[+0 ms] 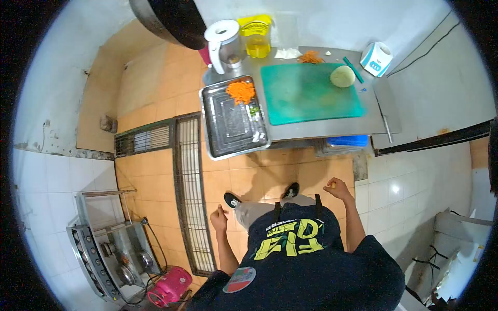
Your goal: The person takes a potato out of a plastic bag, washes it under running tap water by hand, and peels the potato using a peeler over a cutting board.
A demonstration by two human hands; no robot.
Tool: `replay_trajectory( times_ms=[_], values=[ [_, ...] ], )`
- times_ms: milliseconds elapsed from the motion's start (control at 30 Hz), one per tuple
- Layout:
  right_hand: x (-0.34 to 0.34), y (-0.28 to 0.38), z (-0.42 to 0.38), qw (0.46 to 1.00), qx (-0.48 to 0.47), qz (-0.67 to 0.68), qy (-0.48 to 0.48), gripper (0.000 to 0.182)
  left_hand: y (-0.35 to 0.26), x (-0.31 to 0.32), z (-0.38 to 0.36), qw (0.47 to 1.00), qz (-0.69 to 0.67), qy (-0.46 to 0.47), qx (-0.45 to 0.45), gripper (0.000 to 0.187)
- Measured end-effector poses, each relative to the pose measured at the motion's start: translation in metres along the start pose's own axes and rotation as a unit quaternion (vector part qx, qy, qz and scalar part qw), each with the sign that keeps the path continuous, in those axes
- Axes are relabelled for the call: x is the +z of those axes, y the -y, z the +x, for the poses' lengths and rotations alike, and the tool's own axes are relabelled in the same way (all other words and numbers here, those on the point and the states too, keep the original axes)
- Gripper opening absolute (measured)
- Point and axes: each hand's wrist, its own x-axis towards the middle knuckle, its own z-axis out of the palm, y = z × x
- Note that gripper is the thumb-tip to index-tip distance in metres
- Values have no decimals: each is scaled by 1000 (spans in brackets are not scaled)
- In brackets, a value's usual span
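My left hand (219, 218) hangs low beside my body, its fingers curled into a loose fist with nothing visible in it. On the other side, my right hand (338, 188) is held at waist height with its fingers bent in, and I see nothing in it. Both hands are apart from the counter. Nearest in front are a metal tray (213, 136) with shredded carrot (241, 92) and a few green bits, and a green cutting board (306, 98). A pale, round vegetable, like a cut cabbage (342, 76), rests at the board's right end.
Behind the board are a pitcher (224, 44), a yellow oil pouch (257, 39), an orange shredded pile (311, 57) and a white-blue device (376, 58). A green stick-like tool (354, 70) lies beside the board. A floor grate (190, 181), stove (111, 259) and pink gas cylinder (171, 287) are leftward.
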Motion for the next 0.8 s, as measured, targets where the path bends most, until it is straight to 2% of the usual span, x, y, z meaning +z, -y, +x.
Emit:
replay_trajectory(
  times_ms=[33,67,100,133,167,233,300,333,400,500,533,567,633,667,733,800],
  values=[
    [-22,-5,-12,1000,3,-8,-14,29,-11,22,-8,996,-79,39,20,47],
    [-38,-4,-15,993,90,77,25,31,-26,49,-6,983,-161,75,42,30],
    [-49,3,-14,986,92,138,24,33,-49,78,2,961,-243,108,72,22],
    [-55,10,-10,975,92,201,23,35,-67,106,10,953,-213,193,94,26],
    [-56,17,-5,959,91,267,23,37,-87,135,17,938,-176,275,116,40],
    [-52,37,15,955,-4,295,10,38,-170,178,8,897,-206,380,92,38],
    [-57,101,29,946,-119,300,-24,44,-268,199,-17,858,-274,433,36,35],
    [-62,137,32,934,-188,301,-41,48,-300,205,-17,833,-303,460,-49,34],
    [-73,186,34,889,-214,403,33,54,-345,222,-15,758,-347,507,-219,34],
    [-100,207,53,929,-288,214,-94,55,-333,255,28,779,-376,486,-129,37],
    [-113,212,57,926,-272,247,-84,57,-343,251,38,778,-390,475,-130,37],
    [-121,206,67,923,-260,265,-96,57,-352,252,44,793,-404,425,-164,35],
    [-127,179,90,918,-230,303,-114,55,-344,262,75,727,-493,447,-170,33],
    [-126,163,102,905,-221,334,-145,48,-349,267,82,695,-549,431,-170,30],
    [-147,150,106,888,-187,394,-146,44,-363,279,94,619,-659,390,-172,25],
    [-170,135,110,891,-140,398,-169,42,-386,281,98,612,-678,359,-190,22]
  ],
)
